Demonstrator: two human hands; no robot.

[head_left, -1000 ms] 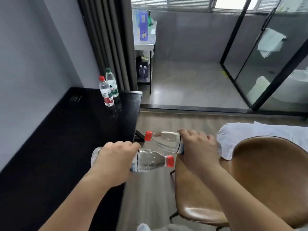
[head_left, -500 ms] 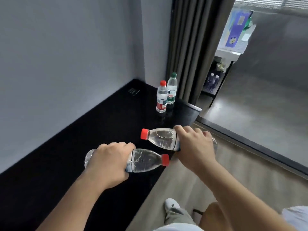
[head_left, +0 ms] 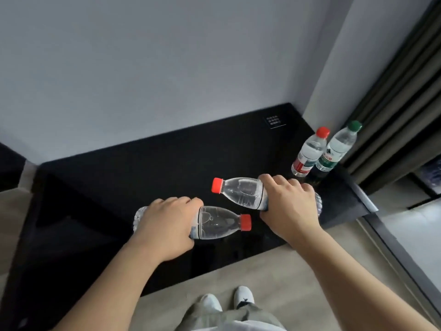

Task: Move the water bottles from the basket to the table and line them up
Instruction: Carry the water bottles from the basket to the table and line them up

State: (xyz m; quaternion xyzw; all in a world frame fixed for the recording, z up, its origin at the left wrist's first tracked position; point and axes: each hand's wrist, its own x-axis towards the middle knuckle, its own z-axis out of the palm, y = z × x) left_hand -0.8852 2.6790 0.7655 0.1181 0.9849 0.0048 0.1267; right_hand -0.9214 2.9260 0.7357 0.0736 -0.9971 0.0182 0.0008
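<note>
Head view: my left hand (head_left: 164, 225) grips one red-capped bottle (head_left: 214, 223), my right hand (head_left: 288, 204) a second bottle (head_left: 241, 192), both sideways over the table (head_left: 143, 163); a careless set-down could topple the standing bottles (head_left: 307, 154) nearby.

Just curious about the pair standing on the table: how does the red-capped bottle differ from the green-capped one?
The red-capped bottle has a red label; the green-capped bottle has a green one. The green-capped bottle stands nearer the curtain than the red-capped bottle. Both are clear, upright, on the black table.

Hands (head_left: 164, 225) (head_left: 288, 204) grip sideways bottles (head_left: 214, 225) (head_left: 241, 192) above table (head_left: 95, 187).
</note>
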